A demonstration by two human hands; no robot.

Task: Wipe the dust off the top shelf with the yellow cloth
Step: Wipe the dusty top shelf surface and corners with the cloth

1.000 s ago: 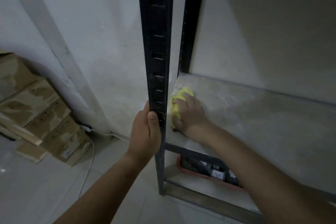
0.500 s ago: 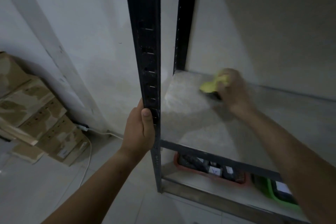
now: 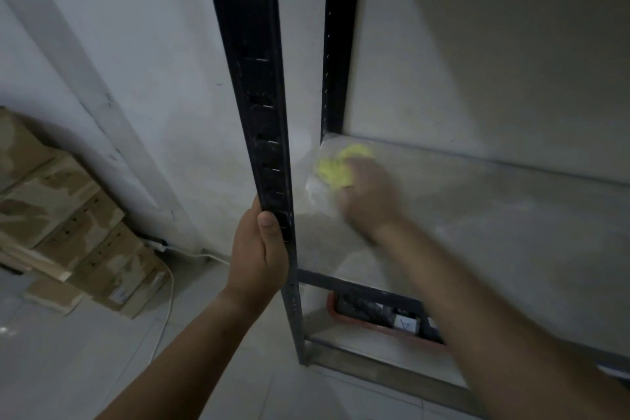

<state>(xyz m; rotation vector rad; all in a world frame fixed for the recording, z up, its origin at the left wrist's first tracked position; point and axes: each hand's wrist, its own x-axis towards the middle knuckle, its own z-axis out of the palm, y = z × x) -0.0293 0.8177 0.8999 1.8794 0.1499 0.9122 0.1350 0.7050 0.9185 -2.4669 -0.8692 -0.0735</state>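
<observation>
The yellow cloth point(image 3: 337, 169) lies bunched on the dusty grey top shelf point(image 3: 494, 222), close to its back left corner. My right hand point(image 3: 370, 196) holds the cloth against the shelf board and is blurred by motion; its fingers cover part of the cloth. My left hand point(image 3: 260, 257) grips the black slotted front upright point(image 3: 259, 95) of the rack, thumb on its front face, just left of the shelf's front corner.
A second black upright point(image 3: 337, 44) stands at the shelf's back left corner against the wall. A red tray point(image 3: 375, 314) with dark items sits on the lower shelf. Cardboard boxes point(image 3: 68, 215) are stacked on the floor at left, with a white cable point(image 3: 163, 303) beside them.
My right hand swept the cloth from the shelf's front left edge out toward the back middle, then back left to the rear corner. My left hand kept its grip on the upright.
</observation>
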